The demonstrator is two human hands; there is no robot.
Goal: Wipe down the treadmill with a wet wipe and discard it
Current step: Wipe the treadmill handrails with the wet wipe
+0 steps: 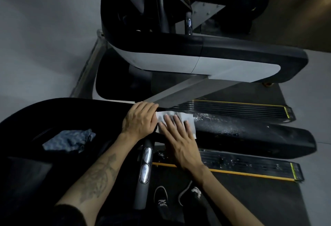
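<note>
Wiping step: flat right hand [180,141] presses white wet wipe [186,120] on black padded handrail [250,134], centre frame; left hand [138,119] pins its edge. Both grips released, none clenched. Next: slide along rail.

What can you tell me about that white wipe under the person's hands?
The wet wipe is a thin white sheet, spread fairly flat and draped over the black handrail of the treadmill. The right hand presses on it with straight fingers; the left hand rests at its left edge, covering part of it. Beyond it to the right, the rail glistens with wet droplets.
</note>
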